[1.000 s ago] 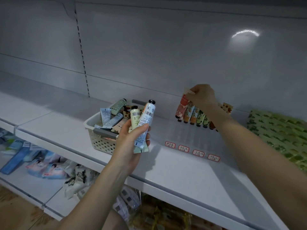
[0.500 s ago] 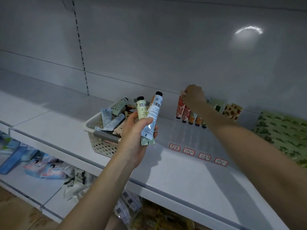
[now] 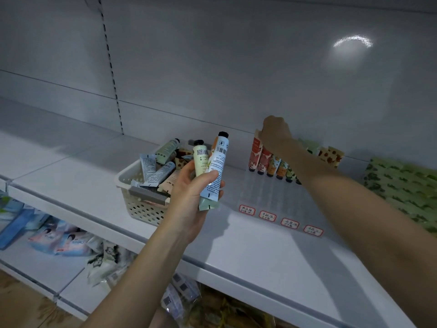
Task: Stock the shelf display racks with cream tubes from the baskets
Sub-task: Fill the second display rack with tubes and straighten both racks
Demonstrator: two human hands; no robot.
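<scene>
Head: right hand [image 3: 275,133] deeper (on tube [image 3: 255,153])

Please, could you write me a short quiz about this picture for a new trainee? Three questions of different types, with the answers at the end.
1. True or false: the left hand holds tubes with their caps up.
2. What does the right hand touch? A. nothing; B. the top of a red tube in the rack; C. the tubes in the left hand.
3. How many red-edged labels show along the rack's front?

Key: 1 true; 2 B; 3 four.
</scene>
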